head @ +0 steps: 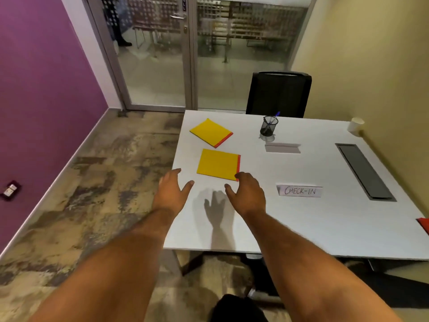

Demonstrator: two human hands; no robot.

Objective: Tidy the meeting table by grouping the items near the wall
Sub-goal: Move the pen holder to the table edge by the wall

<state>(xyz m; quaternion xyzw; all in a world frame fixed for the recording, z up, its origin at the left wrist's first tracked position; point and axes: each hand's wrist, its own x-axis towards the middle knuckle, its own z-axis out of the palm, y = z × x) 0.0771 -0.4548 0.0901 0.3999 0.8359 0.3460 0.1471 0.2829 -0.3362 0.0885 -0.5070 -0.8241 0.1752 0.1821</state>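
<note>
Two yellow pads with a red edge lie on the white table: the near pad and the far pad. My left hand hovers open over the table's left edge, just short of the near pad. My right hand is open too, its fingertips at the near pad's front right corner. A folded "CHECK-IN" card stands to the right. A blank folded card, a mesh pen cup with a blue pen and a paper cup by the beige wall sit further back.
A grey cable hatch runs along the table's right side near the beige wall. A red item peeks in at the right edge. A black chair stands behind the table. Glass doors at the back, purple wall on the left.
</note>
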